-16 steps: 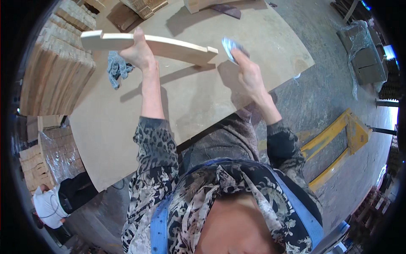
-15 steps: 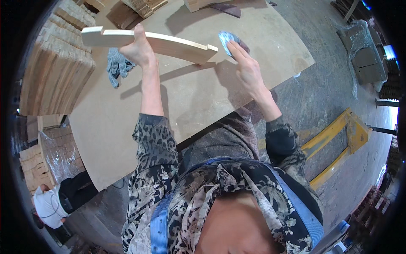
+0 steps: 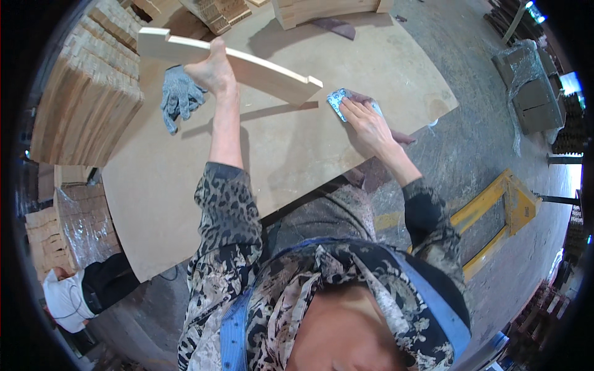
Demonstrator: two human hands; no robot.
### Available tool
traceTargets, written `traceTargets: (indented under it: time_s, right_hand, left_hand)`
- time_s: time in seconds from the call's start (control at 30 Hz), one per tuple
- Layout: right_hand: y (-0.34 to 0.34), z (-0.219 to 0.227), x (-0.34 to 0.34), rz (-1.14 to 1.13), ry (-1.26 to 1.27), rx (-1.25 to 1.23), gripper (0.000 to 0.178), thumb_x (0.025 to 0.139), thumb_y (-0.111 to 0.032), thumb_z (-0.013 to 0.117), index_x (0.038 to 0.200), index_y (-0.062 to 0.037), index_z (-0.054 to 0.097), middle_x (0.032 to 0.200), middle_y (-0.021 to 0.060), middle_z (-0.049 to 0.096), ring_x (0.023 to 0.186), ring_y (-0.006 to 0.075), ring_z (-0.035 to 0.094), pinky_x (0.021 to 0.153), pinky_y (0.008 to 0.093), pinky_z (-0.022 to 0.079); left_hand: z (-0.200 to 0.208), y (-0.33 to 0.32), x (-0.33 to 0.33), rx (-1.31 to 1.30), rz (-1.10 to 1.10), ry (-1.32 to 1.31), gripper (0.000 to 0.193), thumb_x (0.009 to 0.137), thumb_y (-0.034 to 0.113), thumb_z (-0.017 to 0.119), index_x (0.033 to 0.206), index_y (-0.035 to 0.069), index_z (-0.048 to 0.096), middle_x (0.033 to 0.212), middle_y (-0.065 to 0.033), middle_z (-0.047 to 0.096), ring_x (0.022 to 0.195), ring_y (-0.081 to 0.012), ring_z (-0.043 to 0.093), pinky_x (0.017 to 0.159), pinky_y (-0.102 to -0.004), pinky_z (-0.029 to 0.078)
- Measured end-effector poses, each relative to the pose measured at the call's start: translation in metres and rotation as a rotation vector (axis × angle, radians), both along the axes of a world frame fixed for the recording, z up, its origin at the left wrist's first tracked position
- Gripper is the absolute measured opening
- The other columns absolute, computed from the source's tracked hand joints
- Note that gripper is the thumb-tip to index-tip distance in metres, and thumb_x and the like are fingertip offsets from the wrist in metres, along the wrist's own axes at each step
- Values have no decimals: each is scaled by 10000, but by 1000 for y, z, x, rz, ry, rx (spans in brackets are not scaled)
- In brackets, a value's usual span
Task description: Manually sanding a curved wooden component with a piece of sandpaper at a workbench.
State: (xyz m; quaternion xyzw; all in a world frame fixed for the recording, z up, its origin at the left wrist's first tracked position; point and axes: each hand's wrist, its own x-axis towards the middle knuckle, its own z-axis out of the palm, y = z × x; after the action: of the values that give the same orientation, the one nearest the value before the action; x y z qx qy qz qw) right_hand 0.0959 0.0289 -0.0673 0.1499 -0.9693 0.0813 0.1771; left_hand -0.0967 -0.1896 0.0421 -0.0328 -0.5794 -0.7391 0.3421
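Note:
My left hand point(image 3: 215, 73) grips a pale curved wooden slat point(image 3: 272, 77) with notched ends, thumb over its upper edge. The slat is tilted above the tabletop point(image 3: 291, 148) and casts a shadow on it. My right hand point(image 3: 369, 128) is closed on a piece of sandpaper point(image 3: 336, 102) with a blue-and-white patterned back, fingers pressed flat along it. A purplish-brown part of the sheet shows past the fingers. This hand is just right of the slat's lower end, apart from it. Whether the sandpaper touches the tabletop I cannot tell.
A grey knit glove point(image 3: 179, 99) lies beside my left hand. Stacked wooden pieces point(image 3: 93, 105) rise at the left, and more wooden slats point(image 3: 334, 9) stand at the far edge near a brown scrap point(image 3: 336, 28). A yellow pallet jack point(image 3: 513, 204) is at right; a person point(image 3: 71, 300) is at lower left.
My right hand has moved nearer and to the right with the sandpaper, away from the slat's end. The slat has shifted slightly right and tilted more, its right end lower.

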Motion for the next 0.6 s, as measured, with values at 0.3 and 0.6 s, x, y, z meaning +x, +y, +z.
traceTargets:
  time_s: [0.3, 0.6]
  right_hand:
    - [-7, 20, -14, 17, 35, -182, 428, 813, -74, 473, 1241, -68, 487, 1292, 111, 491, 1173, 272, 483, 969, 421, 397]
    - [-31, 48, -26, 163, 185, -201, 403, 786, -53, 484, 1186, -5, 507, 1250, 148, 508, 1148, 296, 498, 969, 426, 395]
  left_hand:
    - [-6, 9, -14, -70, -23, -207, 610, 633, 168, 730, 1039, -124, 380, 1019, -211, 515, 894, -250, 558, 834, -333, 454]
    - [-9, -3, -5, -48, 21, -199, 490, 658, 146, 709, 1007, -84, 454, 936, -138, 542, 835, -210, 540, 799, -332, 443]
